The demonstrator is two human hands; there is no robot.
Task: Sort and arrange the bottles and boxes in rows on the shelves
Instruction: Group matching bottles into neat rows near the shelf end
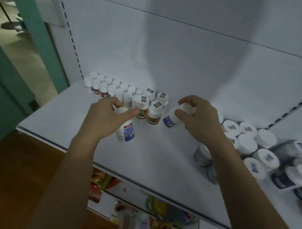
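Left hand [105,118] curled round cap of white bottle [126,130], blue label, toward shelf [61,123] front. Right hand [199,117] pinches cap of second bottle [172,120], tilted, just beside rowed bottles [119,91] at back left. Loose bottles [251,143] crowd shelf's right.

**Two hands, two bottles at the white shelf**

A double row of white-capped bottles [112,88] stands on the white shelf [151,155], ending on its right in four orange-labelled bottles [154,112] with stickers on their caps. Just in front of the row's right end, the left hand [107,118] grips a blue-labelled bottle [127,131] by its cap, the bottle tilted. Just right of the row's end, the right hand [197,117] holds a second blue-labelled bottle [171,120] by its cap, leaning towards the row. Well to the right of the row sits a loose cluster of wider jars [251,143]. Below and in front of the row, blurred colourful packets [155,208] lie on a lower level.
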